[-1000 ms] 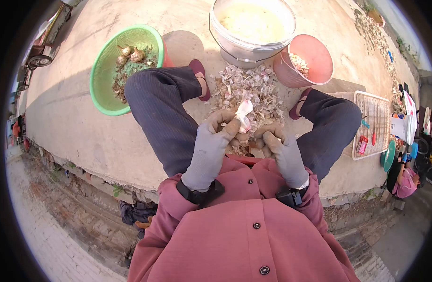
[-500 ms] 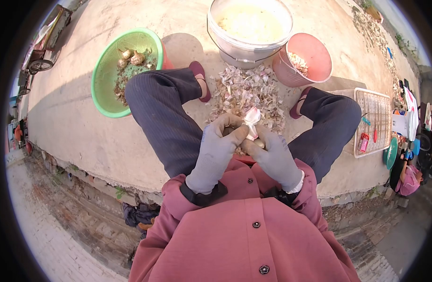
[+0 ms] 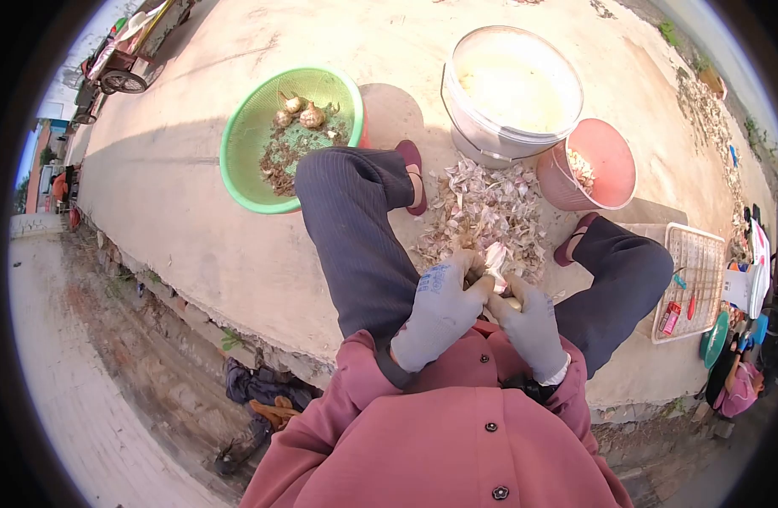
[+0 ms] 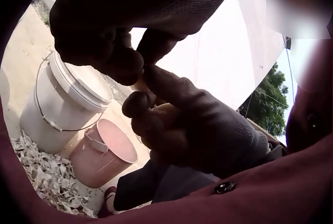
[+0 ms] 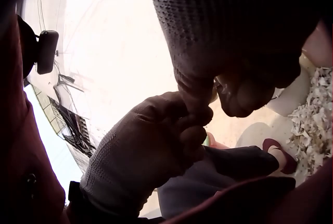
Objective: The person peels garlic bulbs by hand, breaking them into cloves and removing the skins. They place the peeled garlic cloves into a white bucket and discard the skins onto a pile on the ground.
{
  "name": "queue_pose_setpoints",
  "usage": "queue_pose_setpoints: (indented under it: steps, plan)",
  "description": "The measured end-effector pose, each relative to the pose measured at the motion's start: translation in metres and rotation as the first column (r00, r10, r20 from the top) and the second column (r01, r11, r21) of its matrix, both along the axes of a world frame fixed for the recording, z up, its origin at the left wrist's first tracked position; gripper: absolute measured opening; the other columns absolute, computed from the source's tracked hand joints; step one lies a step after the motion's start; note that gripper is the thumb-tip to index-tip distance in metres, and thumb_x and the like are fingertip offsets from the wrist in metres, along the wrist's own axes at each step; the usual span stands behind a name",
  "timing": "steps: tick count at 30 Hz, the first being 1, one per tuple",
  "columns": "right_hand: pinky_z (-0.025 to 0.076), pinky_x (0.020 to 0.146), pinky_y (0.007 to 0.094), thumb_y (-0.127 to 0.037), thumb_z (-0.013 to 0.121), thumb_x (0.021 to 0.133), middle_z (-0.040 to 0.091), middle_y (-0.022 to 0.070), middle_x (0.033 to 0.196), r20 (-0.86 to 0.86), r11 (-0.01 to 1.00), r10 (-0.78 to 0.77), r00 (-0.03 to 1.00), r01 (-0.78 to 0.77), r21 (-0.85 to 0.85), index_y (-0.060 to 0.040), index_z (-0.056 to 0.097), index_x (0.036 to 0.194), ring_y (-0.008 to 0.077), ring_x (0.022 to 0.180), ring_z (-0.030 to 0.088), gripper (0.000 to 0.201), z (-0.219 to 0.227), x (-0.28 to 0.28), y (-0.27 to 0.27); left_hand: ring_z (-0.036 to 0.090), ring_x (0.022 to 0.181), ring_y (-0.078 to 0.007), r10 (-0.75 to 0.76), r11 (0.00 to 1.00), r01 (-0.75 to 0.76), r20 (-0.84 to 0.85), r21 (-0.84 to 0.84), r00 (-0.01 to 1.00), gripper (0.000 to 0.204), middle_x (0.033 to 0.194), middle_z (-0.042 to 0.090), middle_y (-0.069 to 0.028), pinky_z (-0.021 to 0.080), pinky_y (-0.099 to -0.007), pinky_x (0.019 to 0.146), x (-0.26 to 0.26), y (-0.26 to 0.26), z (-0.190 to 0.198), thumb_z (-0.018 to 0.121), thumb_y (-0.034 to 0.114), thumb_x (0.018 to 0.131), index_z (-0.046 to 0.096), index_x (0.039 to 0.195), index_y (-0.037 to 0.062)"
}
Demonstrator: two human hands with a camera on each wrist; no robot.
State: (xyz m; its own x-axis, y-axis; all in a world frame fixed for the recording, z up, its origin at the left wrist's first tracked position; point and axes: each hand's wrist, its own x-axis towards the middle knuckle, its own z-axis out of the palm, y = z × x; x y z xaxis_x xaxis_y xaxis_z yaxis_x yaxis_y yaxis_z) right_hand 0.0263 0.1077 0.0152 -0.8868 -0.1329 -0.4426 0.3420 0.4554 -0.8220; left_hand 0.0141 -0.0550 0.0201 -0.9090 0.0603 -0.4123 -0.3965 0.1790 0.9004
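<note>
In the head view, a white and pinkish garlic piece stands up between two grey-gloved hands in front of the lap. My left hand pinches its base between thumb and curled fingers. The fingers of my right hand are curled against its lower right side, with a pale bit between thumb and fingers. Both wrist views are dark: the left one shows my left hand above my right hand, thumbs close together. Fingers hide most of the garlic there. Papery peels lie on the ground beyond the hands.
A green basket with garlic bulbs stands at the left. A white bucket and a pink bucket with cloves stand beyond the peels. At the right is a crate with small items on it. The knees flank the hands.
Since the earliest frame my right hand has come in from apart to meet the left at the garlic. The whole head view has shifted, so the surroundings appear lower and farther right.
</note>
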Motion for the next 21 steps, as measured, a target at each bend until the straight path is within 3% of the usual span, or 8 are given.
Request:
queue_pose_setpoints:
  steps: [4, 9, 10, 14, 17, 19, 20, 21]
  plan:
    - [0.041, 0.057, 0.0385, -0.021, 0.067, 0.089, 0.056, 0.0146, 0.069, 0.035, 0.995, 0.093, 0.995, -0.094, 0.022, 0.0011, 0.062, 0.089, 0.0213, 0.06, 0.054, 0.023, -0.011, 0.001, 0.006, 0.061, 0.068, -0.0089, -0.057, 0.997, 0.057, 0.018, -0.044, 0.998, 0.016, 0.075, 0.065, -0.0064, 0.049, -0.0284, 0.061, -0.001, -0.006, -0.002, 0.068, 0.011, 0.089, 0.063, 0.095, -0.0038]
    - [0.042, 0.057, 0.0388, -0.02, 0.066, 0.09, 0.056, 0.0143, 0.067, 0.001, 0.98, 0.198, 0.98, -0.197, -0.033, 0.0004, 0.063, 0.089, 0.0226, 0.058, 0.053, 0.021, 0.001, -0.001, -0.001, 0.068, 0.067, -0.0226, -0.176, 0.966, 0.135, -0.176, -0.222, 0.969, 0.023, 0.077, 0.067, -0.0153, 0.05, -0.0344, 0.062, 0.007, -0.009, -0.005, 0.067, 0.019, 0.086, 0.066, 0.096, -0.0019]
    - [0.042, 0.056, 0.0389, -0.02, 0.065, 0.09, 0.056, 0.0142, 0.066, -0.027, 0.967, 0.251, 0.968, -0.252, -0.044, 0.0001, 0.063, 0.089, 0.0226, 0.058, 0.053, 0.02, 0.003, 0.001, -0.002, 0.068, 0.068, -0.0252, -0.215, 0.962, 0.193, -0.1, -0.193, 0.971, 0.023, 0.075, 0.067, -0.0166, 0.05, -0.0348, 0.062, 0.006, -0.012, -0.003, 0.068, 0.02, 0.086, 0.066, 0.096, -0.0006]
    - [0.043, 0.056, 0.0397, -0.018, 0.064, 0.091, 0.056, 0.0143, 0.065, -0.034, 0.967, 0.254, 0.967, -0.254, -0.005, -0.0002, 0.063, 0.086, 0.0248, 0.058, 0.055, 0.018, -0.026, 0.008, -0.001, 0.068, 0.066, -0.0238, -0.201, 0.969, 0.182, -0.106, -0.168, 0.974, 0.023, 0.073, 0.067, -0.0156, 0.051, -0.0345, 0.062, 0.003, -0.017, -0.003, 0.069, 0.02, 0.085, 0.066, 0.095, -0.0011]
    - [0.043, 0.056, 0.0412, -0.015, 0.063, 0.091, 0.055, 0.0149, 0.065, 0.035, 0.971, 0.194, 0.98, -0.186, -0.152, 0.0003, 0.061, 0.082, 0.0295, 0.059, 0.057, 0.018, -0.031, 0.009, -0.001, 0.067, 0.063, -0.0185, -0.166, 0.982, 0.149, -0.156, -0.115, 0.974, 0.02, 0.071, 0.067, -0.0127, 0.05, -0.0323, 0.059, -0.001, -0.015, -0.008, 0.069, 0.017, 0.086, 0.065, 0.093, -0.0019]
    - [0.044, 0.056, 0.0417, -0.013, 0.061, 0.091, 0.056, 0.0152, 0.065, -0.17, 0.968, 0.236, 0.957, -0.246, -0.042, 0.0008, 0.059, 0.078, 0.0293, 0.058, 0.057, 0.019, -0.039, 0.007, 0.0, 0.064, 0.061, -0.0122, -0.185, 0.981, 0.188, 0.067, -0.04, 0.981, 0.016, 0.071, 0.067, -0.0087, 0.049, -0.0296, 0.056, -0.01, -0.016, -0.003, 0.067, 0.013, 0.087, 0.064, 0.092, -0.0025]
    - [0.043, 0.055, 0.0396, -0.013, 0.061, 0.092, 0.057, 0.0131, 0.064, -0.115, 0.971, 0.212, 0.97, -0.223, -0.086, 0.0014, 0.059, 0.077, 0.0222, 0.057, 0.054, 0.021, -0.035, 0.001, -0.002, 0.061, 0.062, -0.009, -0.176, 0.984, 0.177, 0.073, -0.016, 0.982, 0.015, 0.073, 0.065, -0.0049, 0.048, -0.0272, 0.054, -0.012, -0.016, -0.007, 0.066, 0.011, 0.087, 0.063, 0.091, -0.0023]
    - [0.043, 0.055, 0.0396, -0.013, 0.061, 0.092, 0.057, 0.0131, 0.064, -0.089, 0.975, 0.201, 0.976, -0.208, -0.077, 0.0014, 0.059, 0.077, 0.0222, 0.057, 0.054, 0.021, -0.038, 0.001, -0.002, 0.061, 0.062, -0.009, -0.19, 0.982, 0.19, 0.094, 0.003, 0.977, 0.015, 0.073, 0.065, -0.0049, 0.048, -0.0272, 0.054, -0.013, -0.015, -0.007, 0.066, 0.011, 0.087, 0.063, 0.091, -0.0023]
